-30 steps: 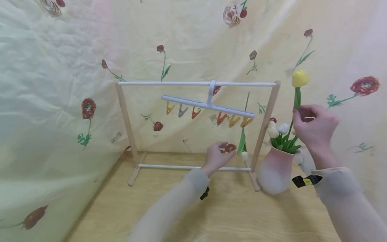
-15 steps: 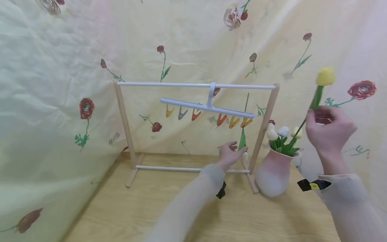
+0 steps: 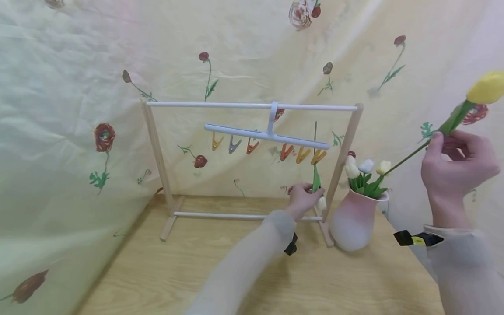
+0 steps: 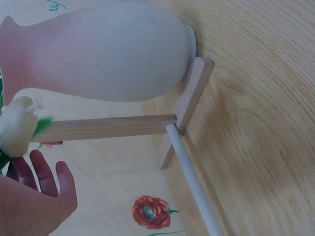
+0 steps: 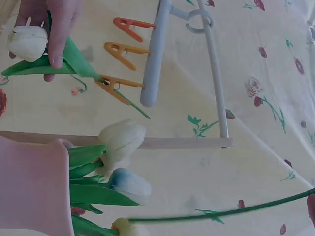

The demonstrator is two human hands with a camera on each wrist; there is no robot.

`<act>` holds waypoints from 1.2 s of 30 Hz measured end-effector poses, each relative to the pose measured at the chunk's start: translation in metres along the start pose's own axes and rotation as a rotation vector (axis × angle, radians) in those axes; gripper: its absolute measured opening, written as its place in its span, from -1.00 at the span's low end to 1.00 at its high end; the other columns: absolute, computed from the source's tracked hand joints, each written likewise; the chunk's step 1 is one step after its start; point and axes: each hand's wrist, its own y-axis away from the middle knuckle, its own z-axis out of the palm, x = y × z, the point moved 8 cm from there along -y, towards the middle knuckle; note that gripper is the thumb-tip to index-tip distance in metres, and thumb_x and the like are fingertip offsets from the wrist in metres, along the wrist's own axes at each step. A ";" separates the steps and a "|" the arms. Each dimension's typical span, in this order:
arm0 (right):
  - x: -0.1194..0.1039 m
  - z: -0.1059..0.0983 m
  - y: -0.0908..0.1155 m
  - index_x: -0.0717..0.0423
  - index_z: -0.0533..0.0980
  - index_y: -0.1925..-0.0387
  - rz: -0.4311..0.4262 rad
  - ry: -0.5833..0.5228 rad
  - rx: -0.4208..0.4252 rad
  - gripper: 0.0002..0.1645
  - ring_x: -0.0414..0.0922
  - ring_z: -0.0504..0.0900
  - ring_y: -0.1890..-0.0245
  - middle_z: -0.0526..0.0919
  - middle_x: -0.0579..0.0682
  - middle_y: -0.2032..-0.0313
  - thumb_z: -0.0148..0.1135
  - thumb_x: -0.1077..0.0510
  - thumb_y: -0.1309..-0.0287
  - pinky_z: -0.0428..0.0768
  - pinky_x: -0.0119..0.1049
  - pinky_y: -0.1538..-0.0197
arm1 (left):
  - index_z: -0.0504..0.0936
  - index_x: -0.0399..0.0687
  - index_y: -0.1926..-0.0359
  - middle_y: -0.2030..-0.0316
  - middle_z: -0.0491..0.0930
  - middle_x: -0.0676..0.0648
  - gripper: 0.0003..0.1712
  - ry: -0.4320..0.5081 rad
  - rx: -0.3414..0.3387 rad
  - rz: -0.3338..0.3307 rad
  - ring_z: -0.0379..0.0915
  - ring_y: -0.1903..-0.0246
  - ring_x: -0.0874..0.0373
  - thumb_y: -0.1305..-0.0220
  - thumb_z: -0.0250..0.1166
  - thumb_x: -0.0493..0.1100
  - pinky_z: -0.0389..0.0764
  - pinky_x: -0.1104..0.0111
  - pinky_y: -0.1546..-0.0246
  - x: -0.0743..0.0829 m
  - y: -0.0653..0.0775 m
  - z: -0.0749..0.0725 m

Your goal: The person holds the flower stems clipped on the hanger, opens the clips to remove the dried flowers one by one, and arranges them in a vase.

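Note:
A white tulip [image 3: 321,203] hangs head-down from the yellow-orange clip [image 3: 318,157] at the right end of a tilted hanger [image 3: 236,131]. My left hand [image 3: 304,200] pinches this tulip around its leaf, just above the bloom; the right wrist view shows its fingers [image 5: 60,37] on the green leaf. Up on the right, my right hand [image 3: 458,170] holds a yellow tulip [image 3: 486,89] by the stem and leaf below its bloom. That stem slants down-left toward the vase [image 3: 354,223], ending near the white tulips, its tip hard to make out.
The hanger hooks over the top bar [image 3: 216,105] of a wooden rack [image 3: 156,155]. Several other clips, such as an orange one [image 3: 286,152], hang along it. White tulips [image 3: 350,168] stand in the pink-and-white vase, close beside the rack's right foot [image 3: 326,234]. Floral cloth surrounds the wooden table [image 3: 157,275].
My left hand has moved right to the hanging white tulip and taken hold of it. My right hand has shifted right, tilting the yellow tulip's bloom outward.

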 end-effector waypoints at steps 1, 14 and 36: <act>0.001 0.000 -0.001 -0.16 0.79 0.19 0.004 -0.001 0.000 -0.87 -0.65 0.58 0.35 0.61 -0.61 0.30 0.38 0.04 -0.27 0.55 -0.77 0.16 | 0.83 0.01 0.05 0.35 0.68 0.09 -0.76 -0.009 0.002 0.004 0.54 0.31 0.27 -0.36 0.50 0.00 0.61 0.32 0.21 0.002 0.001 0.001; 0.055 0.042 0.029 0.32 0.75 0.09 0.024 0.128 -0.414 -0.64 -0.75 0.47 0.45 0.61 -0.68 0.42 0.32 0.09 -0.29 0.43 -0.88 0.25 | 0.86 -0.04 0.07 0.24 0.83 0.05 -0.74 -0.037 0.051 0.003 0.71 0.22 0.24 -0.27 0.58 -0.06 0.78 0.28 0.03 0.013 0.011 -0.001; 0.034 0.072 0.093 0.44 0.67 0.17 -0.189 0.000 -0.412 -0.61 -0.53 0.39 0.23 0.67 0.38 0.22 0.44 0.15 -0.13 0.26 -0.67 0.02 | 0.87 -0.03 0.22 0.37 0.81 0.05 -0.84 -0.041 0.063 0.067 0.63 0.41 0.32 -0.20 0.62 -0.11 0.73 0.39 0.24 -0.001 0.005 -0.022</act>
